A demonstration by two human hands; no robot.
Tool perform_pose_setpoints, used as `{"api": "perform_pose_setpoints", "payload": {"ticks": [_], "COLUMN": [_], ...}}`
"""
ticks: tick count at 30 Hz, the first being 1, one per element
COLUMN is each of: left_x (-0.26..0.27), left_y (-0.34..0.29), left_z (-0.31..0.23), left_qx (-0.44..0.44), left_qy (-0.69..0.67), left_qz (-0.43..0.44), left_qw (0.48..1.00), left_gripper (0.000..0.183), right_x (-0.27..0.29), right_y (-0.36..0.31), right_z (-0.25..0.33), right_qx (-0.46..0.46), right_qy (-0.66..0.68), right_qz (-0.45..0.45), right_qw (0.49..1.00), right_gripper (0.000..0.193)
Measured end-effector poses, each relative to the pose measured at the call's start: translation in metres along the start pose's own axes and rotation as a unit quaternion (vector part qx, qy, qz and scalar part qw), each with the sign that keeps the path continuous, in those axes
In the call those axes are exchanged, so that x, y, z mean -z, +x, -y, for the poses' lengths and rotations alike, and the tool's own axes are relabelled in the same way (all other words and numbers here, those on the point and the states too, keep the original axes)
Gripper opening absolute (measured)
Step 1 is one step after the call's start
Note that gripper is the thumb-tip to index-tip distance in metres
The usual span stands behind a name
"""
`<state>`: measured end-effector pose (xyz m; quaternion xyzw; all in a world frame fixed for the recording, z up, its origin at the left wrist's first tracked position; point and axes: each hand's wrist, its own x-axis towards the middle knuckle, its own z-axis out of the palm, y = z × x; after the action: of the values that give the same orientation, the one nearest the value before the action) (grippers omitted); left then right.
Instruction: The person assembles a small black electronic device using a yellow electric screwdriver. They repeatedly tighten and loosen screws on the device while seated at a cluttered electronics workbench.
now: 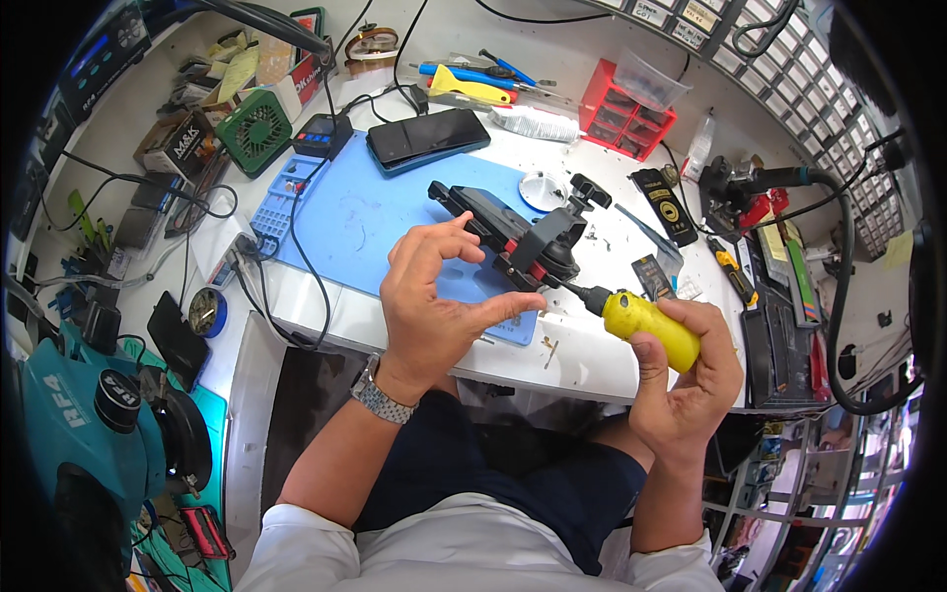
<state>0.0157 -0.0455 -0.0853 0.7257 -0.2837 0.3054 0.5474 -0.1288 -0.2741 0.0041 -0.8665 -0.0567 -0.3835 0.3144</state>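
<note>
My right hand (691, 380) is closed around a small yellow bottle (651, 331) with a black cap and a thin dark nozzle. The nozzle points up and left, its tip close to a black clamp-like holder (533, 247) with red parts and knobs. That holder stands tilted over the front right part of a blue work mat (345, 222). On its near left side is my left hand (429, 286), thumb and fingers spread apart and curved. Its fingertips are close to the holder; whether they touch it I cannot tell.
A dark phone (429, 138) lies at the mat's back edge. Behind stand a red drawer box (626, 113) and several hand tools. A green fan (254, 131) and a blue parts tray (286, 202) are left. A teal microscope (89, 414) fills the lower left; a black cable (843, 296) hangs right.
</note>
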Motion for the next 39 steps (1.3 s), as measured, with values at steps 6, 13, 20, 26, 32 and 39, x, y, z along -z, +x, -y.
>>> {"api": "perform_pose_setpoints", "payload": {"ticks": [6, 13, 20, 26, 32, 39], "left_x": [0.001, 0.0, 0.001, 0.001, 0.0, 0.018], "left_y": [0.0, 0.0, -0.001, -0.001, -0.001, -0.011], "left_z": [-0.001, -0.001, 0.0, 0.0, -0.001, -0.015], "left_qx": [0.005, 0.009, 0.015, 0.015, 0.014, 0.042], "left_qy": [-0.002, -0.002, 0.0, -0.004, -0.009, 0.022], "left_qz": [0.005, 0.005, 0.008, 0.002, 0.0, 0.061], "left_qw": [1.0, 1.0, 1.0, 1.0, 1.0, 0.997], "left_gripper": [0.067, 0.066, 0.066, 0.066, 0.067, 0.069], "right_x": [0.002, 0.003, 0.001, 0.004, 0.007, -0.027], "right_y": [0.01, 0.021, 0.023, 0.021, 0.003, -0.029], "right_z": [0.003, 0.007, 0.005, 0.005, -0.012, -0.074], "right_qx": [0.032, 0.051, 0.055, 0.041, -0.056, -0.062], "right_qy": [-0.01, -0.019, -0.008, -0.016, 0.061, -0.044], "right_qz": [0.007, 0.016, 0.013, 0.017, -0.035, -0.079], "right_qw": [0.999, 0.998, 0.998, 0.999, 0.996, 0.994], "right_gripper": [0.032, 0.029, 0.028, 0.027, 0.032, 0.036]}}
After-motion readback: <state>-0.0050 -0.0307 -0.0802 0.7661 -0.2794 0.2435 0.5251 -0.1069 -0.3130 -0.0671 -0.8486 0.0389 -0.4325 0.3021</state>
